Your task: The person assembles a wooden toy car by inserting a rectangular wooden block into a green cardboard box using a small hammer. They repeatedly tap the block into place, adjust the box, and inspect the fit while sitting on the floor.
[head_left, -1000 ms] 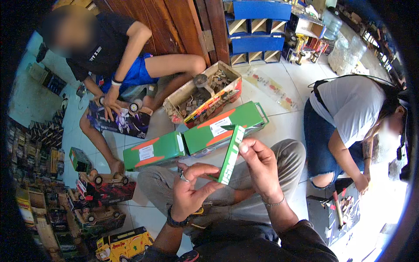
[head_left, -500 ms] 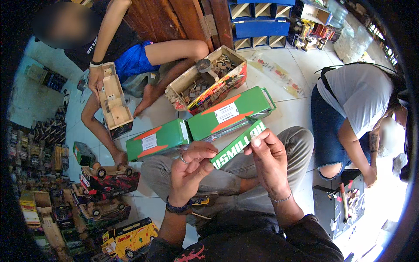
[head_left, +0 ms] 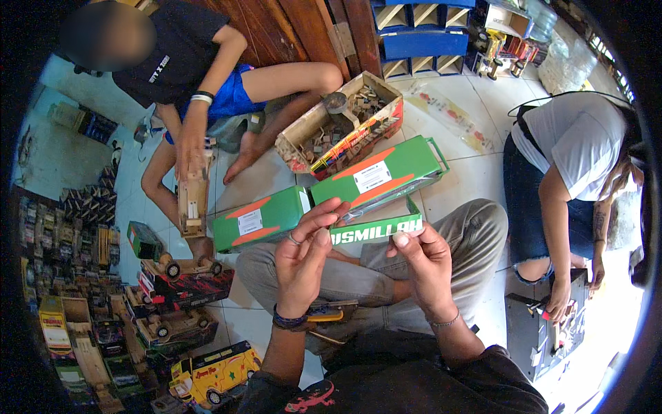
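Closest to you, your dark shirt [head_left: 414, 379] carries a red lizard-shaped print [head_left: 310, 399], and a yellow-handled tool [head_left: 324, 317] lies by your folded legs. Your right hand [head_left: 422, 265] pinches the right end of a slim green piece [head_left: 365, 226] between thumb and fingers; your left hand [head_left: 303, 255] is loosely spread at the other end, thumb apart from the fingers, and you cannot tell from here whether it touches. The green piece sits between your hands, above your lap, with bold white capitals running along the face turned to you and a thin arm rising at its right end. Down at your left, a yellow toy truck [head_left: 217, 372] has red lettering and a green star on its side. Just beyond your hands, a short green box [head_left: 276, 231] and a longer green box [head_left: 407, 162] lie nearly end to end, both with orange shapes and each with a white label [head_left: 373, 176] whose print is too small to make out. Behind them, a wooden crate [head_left: 293, 165] of wood scraps shows large colourful lettering along its side. At your left, a co-worker in a dark T-shirt [head_left: 183, 52] with small white lettering handles a bare wooden toy body [head_left: 193, 203]. Farther off, a clear plastic sheet [head_left: 452, 117] bears red markings, and blue racks [head_left: 424, 47] stand at the back.
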Demonstrator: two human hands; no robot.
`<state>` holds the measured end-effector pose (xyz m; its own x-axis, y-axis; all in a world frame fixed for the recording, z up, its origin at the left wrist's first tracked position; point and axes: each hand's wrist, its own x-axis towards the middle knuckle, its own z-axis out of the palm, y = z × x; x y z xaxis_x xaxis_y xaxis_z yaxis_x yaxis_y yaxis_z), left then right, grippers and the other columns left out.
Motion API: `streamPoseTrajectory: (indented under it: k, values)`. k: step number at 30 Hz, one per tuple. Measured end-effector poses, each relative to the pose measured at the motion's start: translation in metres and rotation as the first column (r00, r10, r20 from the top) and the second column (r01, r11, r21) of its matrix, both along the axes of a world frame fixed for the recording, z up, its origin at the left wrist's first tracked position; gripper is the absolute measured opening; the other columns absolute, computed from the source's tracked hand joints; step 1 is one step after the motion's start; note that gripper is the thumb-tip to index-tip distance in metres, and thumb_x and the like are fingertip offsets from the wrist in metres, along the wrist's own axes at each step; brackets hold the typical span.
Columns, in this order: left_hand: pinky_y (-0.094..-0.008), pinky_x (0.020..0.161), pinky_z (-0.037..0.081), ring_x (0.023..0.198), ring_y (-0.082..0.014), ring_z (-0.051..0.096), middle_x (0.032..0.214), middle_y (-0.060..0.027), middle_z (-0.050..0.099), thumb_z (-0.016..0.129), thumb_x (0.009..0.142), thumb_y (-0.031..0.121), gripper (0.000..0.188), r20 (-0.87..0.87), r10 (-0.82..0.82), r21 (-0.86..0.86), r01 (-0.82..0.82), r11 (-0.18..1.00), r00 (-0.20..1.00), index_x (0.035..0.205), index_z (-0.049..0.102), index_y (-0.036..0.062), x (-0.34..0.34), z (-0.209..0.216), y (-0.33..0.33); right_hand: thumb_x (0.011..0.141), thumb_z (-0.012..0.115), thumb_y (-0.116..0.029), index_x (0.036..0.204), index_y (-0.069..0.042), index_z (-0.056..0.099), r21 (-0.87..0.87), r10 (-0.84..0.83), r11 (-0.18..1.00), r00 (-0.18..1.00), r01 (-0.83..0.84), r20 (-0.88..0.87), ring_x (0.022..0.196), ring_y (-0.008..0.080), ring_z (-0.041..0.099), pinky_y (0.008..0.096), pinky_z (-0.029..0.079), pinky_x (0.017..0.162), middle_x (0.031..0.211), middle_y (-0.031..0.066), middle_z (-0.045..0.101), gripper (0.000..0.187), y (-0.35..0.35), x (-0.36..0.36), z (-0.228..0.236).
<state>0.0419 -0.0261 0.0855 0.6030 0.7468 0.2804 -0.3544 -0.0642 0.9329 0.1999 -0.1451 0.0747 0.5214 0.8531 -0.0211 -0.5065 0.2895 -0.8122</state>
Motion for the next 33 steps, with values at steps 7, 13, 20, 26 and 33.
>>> streamPoseTrajectory:
  k: [7, 13, 20, 26, 33]
  values:
    - [-0.0492, 0.112, 0.045, 0.133, -0.0370, 0.054, 0.146, -0.0203, 0.053, 0.052, 0.102, 0.002, 0.027, 0.021, 0.011, -0.066, -0.010, 0.998, 1.000, 0.127, 0.062, 0.0015, 0.002, -0.002, -0.004, 0.100, 0.065, -0.011, 0.098, -0.001, 0.068, -0.020, 0.016, 1.000, 0.999, -0.015, 0.032, 0.084, 0.0104, 0.065, 0.0264, 0.051, 0.081, 0.089, 0.0048, 0.071, 0.010, 0.001, 0.001, -0.005]
    - [-0.0406, 0.110, 0.045, 0.127, -0.0289, 0.058, 0.140, -0.0152, 0.058, 0.056, 0.099, -0.002, 0.024, 0.046, 0.133, -0.185, -0.122, 0.975, 0.990, 0.120, 0.067, 0.0014, -0.004, -0.004, -0.002, 0.106, 0.057, -0.022, 0.105, 0.000, 0.069, -0.073, 0.053, 0.996, 0.992, -0.045, 0.113, 0.087, 0.0112, 0.063, 0.0299, 0.048, 0.089, 0.086, 0.0052, 0.070, 0.025, 0.006, -0.001, -0.009]
    - [-0.0435, 0.111, 0.047, 0.128, -0.0327, 0.058, 0.141, -0.0186, 0.057, 0.055, 0.101, 0.002, 0.024, 0.064, 0.248, -0.207, -0.231, 0.951, 0.967, 0.122, 0.065, -0.0019, -0.013, -0.009, 0.003, 0.107, 0.054, -0.025, 0.118, 0.001, 0.069, -0.139, 0.148, 0.982, 0.978, -0.128, 0.144, 0.090, 0.0104, 0.062, 0.0299, 0.046, 0.094, 0.089, 0.0045, 0.071, 0.032, 0.011, -0.007, -0.011]
    - [-0.0417, 0.110, 0.048, 0.128, -0.0307, 0.058, 0.139, -0.0178, 0.059, 0.059, 0.099, 0.004, 0.024, 0.074, 0.439, -0.196, -0.419, 0.887, 0.895, 0.122, 0.065, -0.0018, -0.028, -0.016, 0.009, 0.106, 0.056, -0.023, 0.137, -0.003, 0.062, -0.228, 0.401, 0.909, 0.883, -0.349, 0.245, 0.097, 0.0117, 0.064, 0.0299, 0.047, 0.096, 0.104, 0.0067, 0.071, 0.037, 0.012, -0.013, -0.010]
    - [-0.0323, 0.106, 0.046, 0.121, -0.0203, 0.060, 0.131, -0.0102, 0.063, 0.064, 0.098, 0.004, 0.023, -0.021, 0.750, -0.041, -0.750, 0.660, 0.661, 0.120, 0.068, 0.0008, -0.105, -0.037, 0.021, 0.097, 0.066, -0.029, 0.158, -0.010, 0.032, -0.147, 0.337, 0.854, 0.315, -0.499, 0.887, 0.115, 0.0361, 0.064, 0.0490, 0.042, 0.109, 0.130, 0.0206, 0.064, 0.072, 0.061, -0.075, -0.021]
